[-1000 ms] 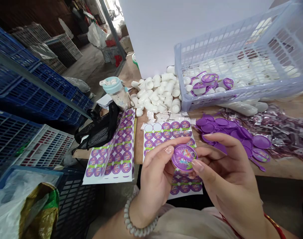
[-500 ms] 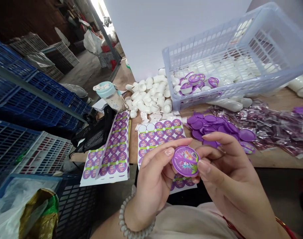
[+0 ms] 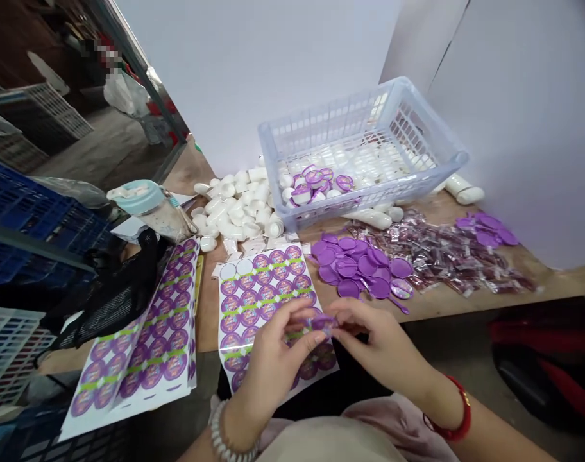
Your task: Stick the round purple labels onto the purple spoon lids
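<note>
Between my hands is a small round purple lid (image 3: 322, 322), tilted nearly edge-on, so its printed face is mostly hidden. My left hand (image 3: 279, 350) pinches its left side between thumb and fingers. The fingertips of my right hand (image 3: 376, 335) close on its right edge. Under them lies a sheet of round purple stickers (image 3: 248, 301), with two blank circles at its top left corner. Beyond my right hand is a pile of purple lids (image 3: 350, 260), some with spoon-like handles. One stickered lid (image 3: 401, 289) rests at that pile's right edge.
A pale plastic basket (image 3: 340, 208) holds white cups and several purple-topped ones. White cups (image 3: 239, 208) are heaped left of it. Small clear packets (image 3: 446, 250) spread across the right. More sticker sheets (image 3: 152, 346), a black mesh bag (image 3: 104, 308) and a blue-lidded cup (image 3: 151, 205) stand left.
My view has shifted right and back. Both hands have moved lower and farther from me, still holding the lid, which has turned from face-up to nearly edge-on.
</note>
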A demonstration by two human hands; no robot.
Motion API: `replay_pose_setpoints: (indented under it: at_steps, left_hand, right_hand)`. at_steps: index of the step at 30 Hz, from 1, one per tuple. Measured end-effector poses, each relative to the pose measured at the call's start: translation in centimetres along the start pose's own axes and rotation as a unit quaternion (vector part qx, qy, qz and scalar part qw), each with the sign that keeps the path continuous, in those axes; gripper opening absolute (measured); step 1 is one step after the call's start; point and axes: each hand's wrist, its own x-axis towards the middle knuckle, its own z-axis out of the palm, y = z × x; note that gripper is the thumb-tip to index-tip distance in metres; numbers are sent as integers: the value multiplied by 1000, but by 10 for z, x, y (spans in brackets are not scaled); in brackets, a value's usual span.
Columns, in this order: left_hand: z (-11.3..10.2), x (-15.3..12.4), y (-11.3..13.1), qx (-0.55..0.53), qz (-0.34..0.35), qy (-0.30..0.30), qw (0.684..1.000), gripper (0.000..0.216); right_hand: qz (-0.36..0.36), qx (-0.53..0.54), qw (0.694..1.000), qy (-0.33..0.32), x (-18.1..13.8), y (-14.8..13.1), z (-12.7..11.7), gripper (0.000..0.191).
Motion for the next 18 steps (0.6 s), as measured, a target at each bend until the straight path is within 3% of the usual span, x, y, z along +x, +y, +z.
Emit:
replay_pose_setpoints:
  at_steps: [5, 9, 14, 18]
  left_hand:
    - [-12, 14, -7, 252, 106, 9, 962, 48]
    - [-20, 17, -22, 325, 124, -12, 937, 45]
    - [-25, 18, -42, 354, 138, -3, 925, 38]
    - [-26, 20, -47, 375, 144, -3, 916, 37]
  right_hand:
    - [2, -117, 971, 210, 27, 24, -44, 26]
    - [51, -184, 935, 299, 39, 38, -86, 36]
    - [151, -297, 890, 311, 33, 55, -127, 42]
    - [190, -317, 894, 252, 8, 62, -139, 42]
